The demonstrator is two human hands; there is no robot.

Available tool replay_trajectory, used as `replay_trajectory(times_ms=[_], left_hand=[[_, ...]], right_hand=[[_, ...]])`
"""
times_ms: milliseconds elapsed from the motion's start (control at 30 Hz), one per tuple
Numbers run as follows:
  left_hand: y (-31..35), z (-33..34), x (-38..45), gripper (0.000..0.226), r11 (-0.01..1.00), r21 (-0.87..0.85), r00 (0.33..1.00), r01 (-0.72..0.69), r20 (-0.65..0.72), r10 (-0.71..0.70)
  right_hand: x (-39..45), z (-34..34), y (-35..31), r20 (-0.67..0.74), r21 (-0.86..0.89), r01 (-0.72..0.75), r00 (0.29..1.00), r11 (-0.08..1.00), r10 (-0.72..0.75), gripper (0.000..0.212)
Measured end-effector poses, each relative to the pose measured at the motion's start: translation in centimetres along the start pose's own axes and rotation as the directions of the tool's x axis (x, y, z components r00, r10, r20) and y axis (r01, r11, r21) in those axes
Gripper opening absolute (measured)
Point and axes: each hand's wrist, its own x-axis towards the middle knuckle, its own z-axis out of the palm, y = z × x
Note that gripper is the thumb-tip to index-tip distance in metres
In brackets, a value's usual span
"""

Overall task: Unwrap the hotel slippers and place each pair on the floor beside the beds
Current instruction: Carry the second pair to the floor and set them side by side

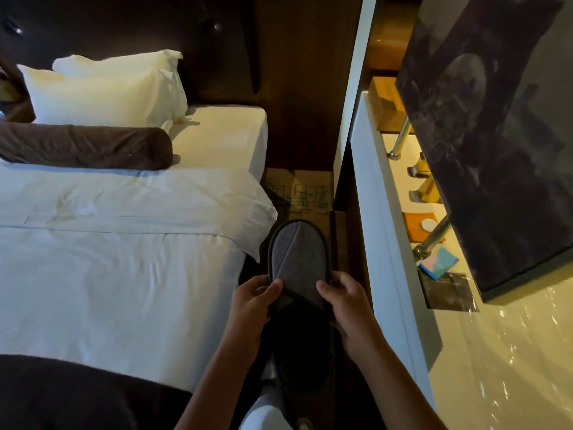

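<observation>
Looked like a hotel bedroom: crisp white-sheeted bed (124, 268) with stacked white pillows (102, 91) left of both hands.

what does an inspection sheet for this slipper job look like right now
surface: patterned floor beside the bed, partly bare
job's things: grey slipper held in the air, no wrapper seen
clutter: small items on the counter at right
hands: left hand and right hand grip the slipper's sides
cables: nothing seen
surroundings: white pillows, brown bolster, dark panel
</observation>
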Motion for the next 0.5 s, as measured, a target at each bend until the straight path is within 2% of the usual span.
replay_trajectory(times_ms=[133,200,267,367,400,500], left_hand=[[1.9,0.2,5.8,0.013,1.0,-0.008,1.0,0.017,0.011,-0.017],[3.2,0.1,9.2,0.014,1.0,-0.006,0.999,0.029,0.021,-0.029],[4.6,0.1,12.7,0.014,0.999,-0.019,0.999,0.035,0.033,-0.035],[6.8,0.1,18.0,0.013,0.998,-0.025,0.996,0.053,0.068,-0.051],[7.5,0.1,19.5,0.013,0.998,-0.02,0.995,0.052,0.082,-0.05],[9.7,0.5,23.7,0.011,0.999,-0.004,0.991,0.045,0.128,-0.044]], right_hand=[[5.0,1.2,-2.6,-0.021,-0.012,-0.013,1.0,1.0,0.013,0.02],[8.0,2.1,-4.0,-0.034,-0.015,-0.014,0.999,1.0,0.013,0.011],[10.9,3.1,-5.6,-0.053,-0.014,-0.01,0.999,1.0,0.009,0.011],[15.0,4.6,-8.2,-0.103,-0.006,-0.032,0.994,0.999,0.031,0.044],[16.3,5.0,-9.1,-0.112,0.005,-0.034,0.993,0.999,0.034,0.043],[19.5,5.6,-11.4,-0.137,0.022,-0.025,0.99,0.999,0.028,0.02]])
